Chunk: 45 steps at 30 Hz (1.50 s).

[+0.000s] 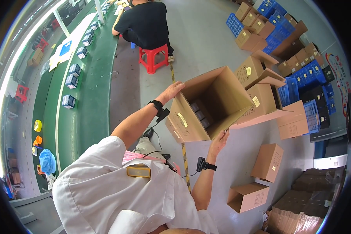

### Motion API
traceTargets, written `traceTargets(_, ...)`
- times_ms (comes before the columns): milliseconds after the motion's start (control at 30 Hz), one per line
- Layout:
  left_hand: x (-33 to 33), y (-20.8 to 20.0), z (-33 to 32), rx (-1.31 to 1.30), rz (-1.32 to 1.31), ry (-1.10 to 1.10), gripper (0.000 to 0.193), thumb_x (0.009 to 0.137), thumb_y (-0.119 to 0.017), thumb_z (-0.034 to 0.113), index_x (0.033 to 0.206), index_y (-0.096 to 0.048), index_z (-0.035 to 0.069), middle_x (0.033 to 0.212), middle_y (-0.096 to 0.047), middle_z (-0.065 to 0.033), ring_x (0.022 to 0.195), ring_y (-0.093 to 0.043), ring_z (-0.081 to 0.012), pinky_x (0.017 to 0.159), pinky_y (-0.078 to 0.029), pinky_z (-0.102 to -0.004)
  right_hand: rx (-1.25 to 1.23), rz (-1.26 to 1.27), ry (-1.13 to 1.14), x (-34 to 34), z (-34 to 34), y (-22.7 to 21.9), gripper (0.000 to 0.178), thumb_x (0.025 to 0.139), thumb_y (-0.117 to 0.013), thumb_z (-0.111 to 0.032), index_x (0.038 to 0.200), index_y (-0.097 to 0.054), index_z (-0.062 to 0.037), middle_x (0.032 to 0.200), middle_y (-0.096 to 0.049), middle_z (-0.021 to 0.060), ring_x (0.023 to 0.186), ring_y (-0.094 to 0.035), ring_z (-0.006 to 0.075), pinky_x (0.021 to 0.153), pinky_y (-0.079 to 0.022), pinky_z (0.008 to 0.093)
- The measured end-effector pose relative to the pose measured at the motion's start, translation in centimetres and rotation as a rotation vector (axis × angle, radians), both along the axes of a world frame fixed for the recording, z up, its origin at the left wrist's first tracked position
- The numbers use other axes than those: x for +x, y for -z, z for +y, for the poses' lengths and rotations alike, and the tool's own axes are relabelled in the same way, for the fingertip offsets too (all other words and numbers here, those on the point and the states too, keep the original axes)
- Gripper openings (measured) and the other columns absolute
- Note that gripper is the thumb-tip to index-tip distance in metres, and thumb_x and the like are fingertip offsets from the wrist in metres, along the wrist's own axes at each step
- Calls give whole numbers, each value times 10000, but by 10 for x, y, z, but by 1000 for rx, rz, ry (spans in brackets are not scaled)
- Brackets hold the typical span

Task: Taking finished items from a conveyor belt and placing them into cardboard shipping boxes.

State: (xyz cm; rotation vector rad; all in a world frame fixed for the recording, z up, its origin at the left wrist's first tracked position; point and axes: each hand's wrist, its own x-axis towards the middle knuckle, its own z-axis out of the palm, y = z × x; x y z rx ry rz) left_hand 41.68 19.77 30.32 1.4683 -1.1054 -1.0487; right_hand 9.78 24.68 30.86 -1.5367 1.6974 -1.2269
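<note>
My left hand [171, 93] grips the left corner of an open cardboard carton [191, 124], its fingers curled over the upper edge. At the near right corner my right hand [219, 142] holds the same carton, fingers up against its wall. The carton is tilted so that its open top faces up toward me. Several small boxes [199, 114] sit in a row inside it, partly in shadow. A yellow label [182, 119] is stuck on the side nearest me. Both wrists carry black strapped devices, with a thin cable hanging from each.
A green conveyor [91, 89] runs along the left with several small dark blue and white boxes [69, 101]. A seated person [148, 23] is ahead on a red stool [153, 58]. Open cartons [259, 97] and blue crates [288, 91] crowd the right; two cartons [249, 197] lie near flattened cardboard [300, 210].
</note>
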Motion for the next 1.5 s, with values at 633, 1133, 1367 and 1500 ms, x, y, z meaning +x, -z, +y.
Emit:
traceTargets(633,2,11,-4,4,-13,-45,547,926,-453,460,1221,-518,4,1134,-603,-131,1090,-534,-238,950,-396,-343,-14,122,-8,-2,1,-2,480,982,-365,-314,1345,-427,-6,1311,-499,229,1173,-486,391,994,-373,406)
traceTargets(1133,6,-25,24,-48,42,-69,673,922,-444,575,1256,-509,-5,1231,-574,-185,1178,-523,-296,989,-398,-376,222,-349,-229,-32,21,-9,674,946,-361,-588,1406,-354,-95,1360,-466,122,1198,-499,261,887,-479,448)
traceTargets(1367,64,-1,71,-64,158,-216,660,926,-440,571,1221,-531,-13,1210,-584,-190,1128,-550,-297,958,-413,-381,684,-388,18,-111,51,91,542,951,-420,-444,1368,-391,-99,1315,-488,130,1154,-513,297,855,-474,476)
traceTargets(1500,102,63,119,198,33,-284,625,919,-458,552,1150,-586,-14,1138,-620,-205,1087,-573,-312,930,-433,-390,1098,-262,-243,-142,82,173,432,928,-455,-367,1219,-543,-60,1163,-603,166,1031,-586,345,809,-480,486)
